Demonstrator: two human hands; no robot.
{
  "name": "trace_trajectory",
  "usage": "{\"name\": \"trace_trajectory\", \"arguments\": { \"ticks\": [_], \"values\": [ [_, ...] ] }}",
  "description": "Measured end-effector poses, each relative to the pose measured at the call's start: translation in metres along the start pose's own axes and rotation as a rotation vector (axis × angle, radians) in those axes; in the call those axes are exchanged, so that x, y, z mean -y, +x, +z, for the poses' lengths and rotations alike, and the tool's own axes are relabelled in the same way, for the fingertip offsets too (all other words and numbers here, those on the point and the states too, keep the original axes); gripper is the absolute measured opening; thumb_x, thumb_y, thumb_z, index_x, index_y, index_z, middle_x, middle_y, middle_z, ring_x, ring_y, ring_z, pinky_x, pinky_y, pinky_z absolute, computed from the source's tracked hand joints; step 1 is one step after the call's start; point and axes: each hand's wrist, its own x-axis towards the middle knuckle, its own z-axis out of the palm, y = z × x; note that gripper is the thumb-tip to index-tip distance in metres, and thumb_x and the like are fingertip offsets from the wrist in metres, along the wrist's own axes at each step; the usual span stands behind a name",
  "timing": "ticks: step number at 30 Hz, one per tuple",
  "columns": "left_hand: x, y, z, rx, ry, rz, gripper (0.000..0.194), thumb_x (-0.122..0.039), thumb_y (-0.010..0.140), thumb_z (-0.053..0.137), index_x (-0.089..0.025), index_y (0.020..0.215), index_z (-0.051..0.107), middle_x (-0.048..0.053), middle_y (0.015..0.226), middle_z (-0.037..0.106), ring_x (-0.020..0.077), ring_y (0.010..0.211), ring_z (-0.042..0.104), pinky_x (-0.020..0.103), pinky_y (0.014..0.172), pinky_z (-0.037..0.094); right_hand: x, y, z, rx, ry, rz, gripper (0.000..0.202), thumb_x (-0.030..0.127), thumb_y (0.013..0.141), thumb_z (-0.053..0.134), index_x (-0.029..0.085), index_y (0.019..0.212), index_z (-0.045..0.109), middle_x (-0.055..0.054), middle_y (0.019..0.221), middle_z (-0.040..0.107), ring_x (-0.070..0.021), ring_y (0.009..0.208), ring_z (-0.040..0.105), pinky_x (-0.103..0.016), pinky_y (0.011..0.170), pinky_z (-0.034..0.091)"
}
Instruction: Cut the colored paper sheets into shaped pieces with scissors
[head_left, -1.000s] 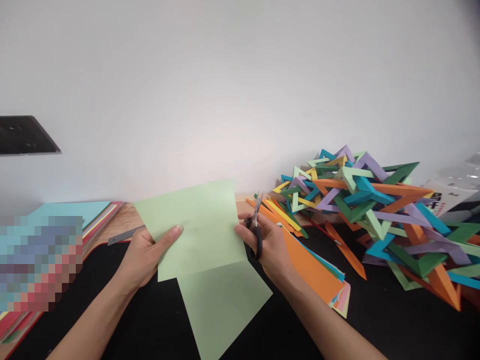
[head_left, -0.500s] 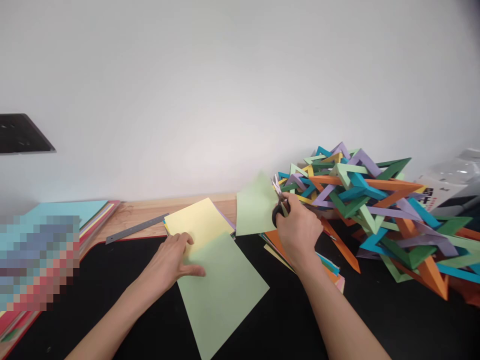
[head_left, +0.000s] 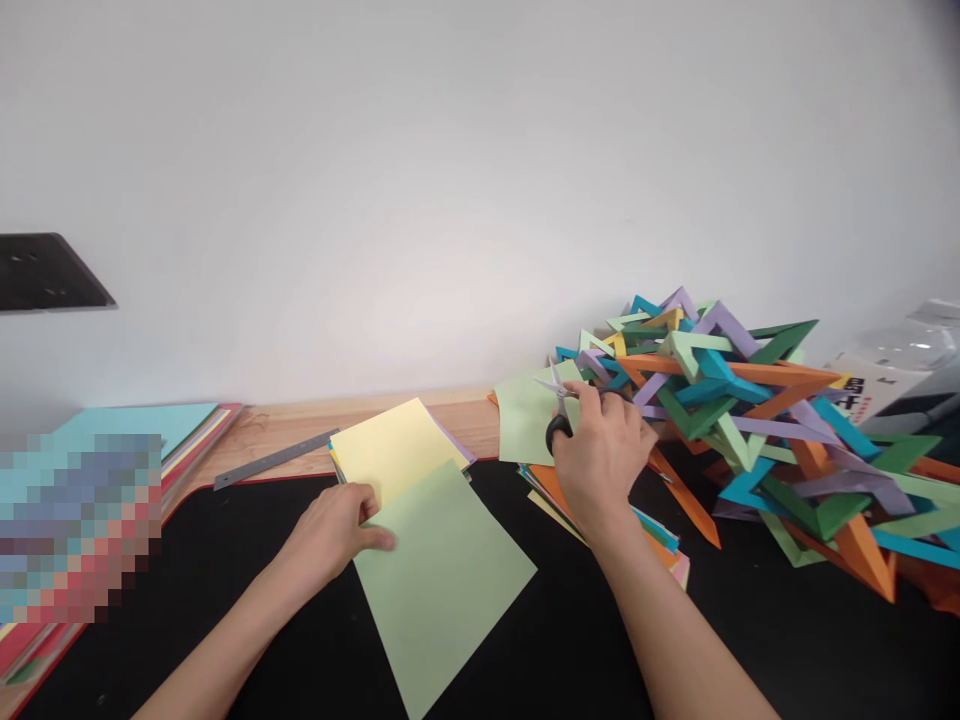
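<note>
A large pale green sheet (head_left: 450, 590) lies on the black mat, its upper part over a stack topped with yellow paper (head_left: 397, 440). My left hand (head_left: 337, 525) pinches the green sheet's left edge between thumb and curled fingers. The black-handled scissors (head_left: 557, 392), their blades apart and pointing up, are in my right hand (head_left: 600, 445). Behind the scissors rests a smaller pale green piece (head_left: 521, 410), on the upper end of a pile of coloured papers (head_left: 551, 485).
A metal ruler (head_left: 274, 460) lies on the wooden edge. Stacked coloured sheets (head_left: 169, 425) stand at the left. Interlocked folded paper shapes (head_left: 750, 400) fill the right side, with a clear plastic object (head_left: 915, 345) behind them. A dark wall plate (head_left: 49, 272) is at far left.
My left thumb and fingers have closed on the large green sheet's edge. The smaller green piece has dropped lower and to the right. The scissors' blades have spread wider.
</note>
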Motion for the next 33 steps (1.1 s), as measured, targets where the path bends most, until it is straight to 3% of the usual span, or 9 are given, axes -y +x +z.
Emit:
{"name": "trace_trajectory", "arguments": {
  "ticks": [3, 6, 9, 12, 14, 17, 20, 23, 33],
  "values": [
    [-0.004, 0.0, -0.009, -0.069, -0.096, 0.039, 0.032, -0.044, 0.064, 0.064, -0.02, 0.053, 0.045, -0.005, 0.055, 0.046, 0.0134, 0.053, 0.042, 0.024, 0.051, 0.029, 0.005, -0.001, 0.002, 0.164, 0.496, 0.052, 0.027, 0.025, 0.078, 0.058, 0.018, 0.105, 0.059, -0.012, 0.095, 0.063, -0.0298, 0.092, 0.056, -0.044, 0.082, 0.036],
    [-0.009, -0.004, -0.021, -0.346, -0.276, 0.066, 0.029, -0.05, 0.07, 0.062, -0.021, 0.071, 0.062, -0.001, 0.077, 0.063, 0.0148, 0.059, 0.049, 0.025, 0.052, 0.034, 0.013, -0.005, 0.003, 0.456, 1.012, 0.052, 0.034, 0.038, 0.075, 0.065, 0.02, 0.103, 0.057, -0.009, 0.093, 0.065, -0.0233, 0.084, 0.06, -0.037, 0.078, 0.044],
    [-0.013, -0.01, -0.027, -0.61, -0.428, 0.162, 0.02, -0.042, 0.064, 0.073, -0.023, 0.067, 0.068, 0.0, 0.078, 0.069, 0.0172, 0.066, 0.056, 0.025, 0.051, 0.036, 0.022, -0.013, 0.003, 0.669, 1.195, 0.01, 0.04, 0.042, 0.069, 0.072, 0.02, 0.1, 0.059, -0.004, 0.084, 0.065, -0.0186, 0.075, 0.06, -0.03, 0.068, 0.046],
    [-0.013, -0.012, -0.028, -0.726, -0.57, 0.186, 0.016, -0.034, 0.06, 0.08, -0.024, 0.07, 0.072, -0.003, 0.064, 0.065, 0.013, 0.057, 0.054, 0.022, 0.049, 0.037, 0.029, -0.02, 0.001, 0.776, 1.304, 0.037, 0.034, 0.035, 0.061, 0.078, 0.019, 0.086, 0.061, 0.002, 0.07, 0.056, -0.0138, 0.064, 0.054, -0.026, 0.06, 0.042],
    [-0.012, -0.011, -0.028, -0.658, -0.813, 0.184, 0.029, -0.037, 0.061, 0.081, -0.026, 0.086, 0.073, -0.007, 0.054, 0.058, 0.0092, 0.048, 0.049, 0.019, 0.05, 0.04, 0.033, -0.023, 0.0, 0.752, 1.327, 0.074, 0.032, 0.035, 0.06, 0.079, 0.018, 0.079, 0.059, 0.004, 0.065, 0.051, -0.0115, 0.059, 0.049, -0.024, 0.056, 0.039],
    [-0.01, -0.01, -0.028, -0.258, -1.14, 0.223, 0.05, -0.053, 0.064, 0.075, -0.026, 0.106, 0.068, -0.005, 0.058, 0.063, 0.0107, 0.05, 0.056, 0.021, 0.056, 0.048, 0.035, -0.023, -0.002, 0.679, 1.371, 0.149, 0.034, 0.038, 0.062, 0.077, 0.019, 0.081, 0.056, 0.005, 0.064, 0.047, -0.0102, 0.057, 0.044, -0.024, 0.053, 0.036],
    [-0.009, -0.011, -0.025, 0.002, -1.135, 0.177, 0.041, -0.045, 0.066, 0.077, -0.021, 0.1, 0.072, 0.003, 0.075, 0.073, 0.0162, 0.062, 0.065, 0.024, 0.062, 0.053, 0.034, -0.022, -0.003, 0.627, 1.403, 0.202, 0.036, 0.038, 0.062, 0.078, 0.019, 0.084, 0.055, 0.005, 0.064, 0.047, -0.0094, 0.056, 0.042, -0.023, 0.052, 0.034],
    [-0.011, -0.012, -0.016, 0.067, -1.078, 0.099, 0.023, -0.032, 0.073, 0.074, -0.017, 0.09, 0.076, 0.007, 0.084, 0.076, 0.0202, 0.072, 0.069, 0.027, 0.068, 0.055, 0.033, -0.022, -0.002, 0.632, 1.426, 0.215, 0.035, 0.035, 0.062, 0.079, 0.019, 0.084, 0.058, 0.005, 0.064, 0.048, -0.0091, 0.056, 0.042, -0.023, 0.052, 0.034],
    [-0.014, -0.012, -0.02, 0.067, -1.143, 0.017, 0.029, -0.033, 0.068, 0.077, -0.018, 0.093, 0.076, 0.009, 0.089, 0.076, 0.0275, 0.073, 0.072, 0.036, 0.064, 0.06, 0.037, -0.022, -0.01, 0.601, 1.468, 0.275, 0.03, 0.031, 0.061, 0.08, 0.019, 0.082, 0.061, 0.004, 0.065, 0.055, -0.0091, 0.058, 0.046, -0.023, 0.055, 0.038]
  ]
}}
